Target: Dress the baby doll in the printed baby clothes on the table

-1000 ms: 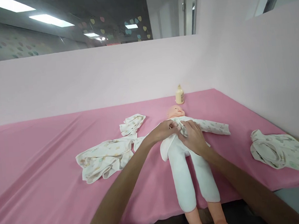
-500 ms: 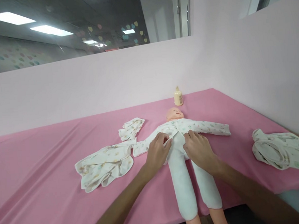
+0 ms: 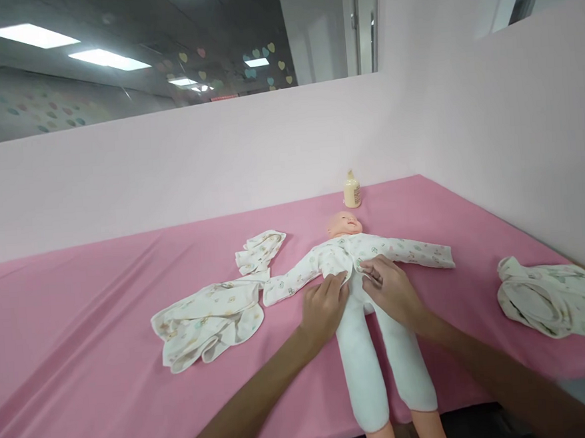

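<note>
On the worktop (image 3: pixel 79 314), draped in smooth pink cloth and hemmed by pale pink partition walls behind and beside it, a baby doll (image 3: pixel 360 287) lies face up, its legs overhanging the near edge. The left hand (image 3: pixel 324 305) and the right hand (image 3: pixel 390 288) rest flat, fingers loosely curled, on the hem of the doll's soft printed top (image 3: pixel 360 253). Left of the doll lie crumpled printed garments (image 3: pixel 209 318); right of it, another heap (image 3: pixel 553 297). Beyond its head stands a cream bottle (image 3: pixel 351 190).

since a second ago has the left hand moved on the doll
Yes. The left hand has slid from the doll's chest, near the head, down to the shirt hem at the waist.
</note>
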`<state>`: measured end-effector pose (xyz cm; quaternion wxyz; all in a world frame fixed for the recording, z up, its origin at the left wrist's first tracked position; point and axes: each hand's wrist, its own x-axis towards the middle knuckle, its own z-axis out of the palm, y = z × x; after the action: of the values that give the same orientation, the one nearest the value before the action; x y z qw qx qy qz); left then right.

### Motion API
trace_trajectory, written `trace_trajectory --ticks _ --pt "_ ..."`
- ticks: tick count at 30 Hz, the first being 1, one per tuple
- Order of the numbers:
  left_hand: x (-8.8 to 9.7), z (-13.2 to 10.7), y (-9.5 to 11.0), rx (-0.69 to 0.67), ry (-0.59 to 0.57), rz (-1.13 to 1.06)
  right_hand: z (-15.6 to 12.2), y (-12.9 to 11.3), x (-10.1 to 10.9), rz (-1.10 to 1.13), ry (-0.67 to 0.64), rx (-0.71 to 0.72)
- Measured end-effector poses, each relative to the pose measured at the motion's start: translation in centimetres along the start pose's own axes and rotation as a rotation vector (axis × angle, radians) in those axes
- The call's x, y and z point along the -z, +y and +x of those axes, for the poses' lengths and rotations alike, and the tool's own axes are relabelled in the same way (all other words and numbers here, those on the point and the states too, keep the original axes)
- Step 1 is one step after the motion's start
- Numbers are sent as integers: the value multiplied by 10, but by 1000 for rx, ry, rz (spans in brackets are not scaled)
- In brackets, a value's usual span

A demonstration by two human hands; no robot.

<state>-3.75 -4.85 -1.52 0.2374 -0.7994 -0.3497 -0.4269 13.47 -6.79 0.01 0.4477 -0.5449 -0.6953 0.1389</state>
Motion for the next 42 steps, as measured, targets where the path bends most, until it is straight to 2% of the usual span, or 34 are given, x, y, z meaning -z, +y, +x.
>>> trace_trajectory --ticks 2,5,8,14,18,22,27,31,35,42 --pt "0 -1 0 -60 31 36 -9 3 -3 -130 62 101" --pt "2 -1 0 -120 50 73 -17 6 -7 -271 162 162" --pt "4 1 0 -154 42 114 -16 7 -7 -232 211 162" --pt "4 14 1 -234 -28 168 -9 4 1 91 124 -9" --pt "2 19 2 -219 -71 174 -9 -1 4 183 103 -79" --pt "1 18 2 -158 -119 139 -11 -3 4 195 93 -39" --pt "1 17 5 -181 -130 133 -12 -1 0 120 80 60" --pt "-1 15 7 -199 -113 130 -13 2 -4 37 64 86" --pt "-2 12 8 -228 -136 127 -14 3 -7 -24 91 128" --pt "-1 11 11 -171 -135 132 -17 2 -8 -60 142 178"
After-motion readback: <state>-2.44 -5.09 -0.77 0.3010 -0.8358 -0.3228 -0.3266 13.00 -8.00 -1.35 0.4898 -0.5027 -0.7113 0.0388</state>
